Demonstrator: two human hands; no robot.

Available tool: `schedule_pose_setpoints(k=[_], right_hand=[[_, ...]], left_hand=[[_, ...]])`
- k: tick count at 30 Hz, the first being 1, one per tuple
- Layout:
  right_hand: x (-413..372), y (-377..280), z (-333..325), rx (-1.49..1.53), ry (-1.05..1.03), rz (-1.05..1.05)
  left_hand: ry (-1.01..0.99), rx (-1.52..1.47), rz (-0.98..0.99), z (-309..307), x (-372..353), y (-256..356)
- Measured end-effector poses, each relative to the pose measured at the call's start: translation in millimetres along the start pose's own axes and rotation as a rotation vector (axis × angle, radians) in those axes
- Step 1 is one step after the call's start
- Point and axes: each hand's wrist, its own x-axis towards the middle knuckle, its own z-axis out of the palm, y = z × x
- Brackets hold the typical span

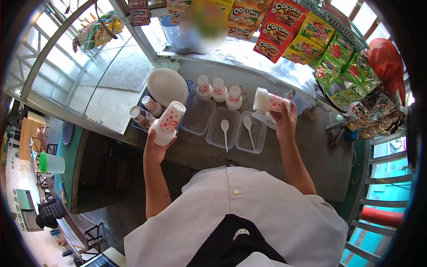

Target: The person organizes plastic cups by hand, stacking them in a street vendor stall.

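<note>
My left hand (155, 147) grips a stack of upside-down paper cups (172, 116) with red dots, their wide white rims down by my fingers. On the right, my right hand (283, 116) is closed round another stack of dotted paper cups (269, 101), tipped sideways with its nested rims facing left. Between the hands stand clear plastic tubs: the left tub (195, 118) holds nothing, the middle tub (215, 139) has a white plastic spoon (225, 133) in it, and the right tub (260, 141) has a second spoon (249, 130). Behind them, three upside-down cup stacks (219, 90) stand in a row.
A blue basket (190, 85) at the left holds white round plates (167, 87) and more dotted cups (151, 106). Drink sachets (280, 29) hang along the window above the counter (307, 155). A green-lidded container (52, 163) stands far left.
</note>
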Motion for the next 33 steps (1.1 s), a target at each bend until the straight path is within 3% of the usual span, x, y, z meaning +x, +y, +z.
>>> schedule_pose_setpoints(k=[12, 33], right_hand=[[-16, -35, 42, -0.081, -0.205, -0.221], [-24, -47, 44, -0.108, -0.224, -0.301]], left_hand=[[-0.064, 0.053, 0.031, -4, -2, -3], [-0.042, 0.077, 0.04, 13, -7, 0]])
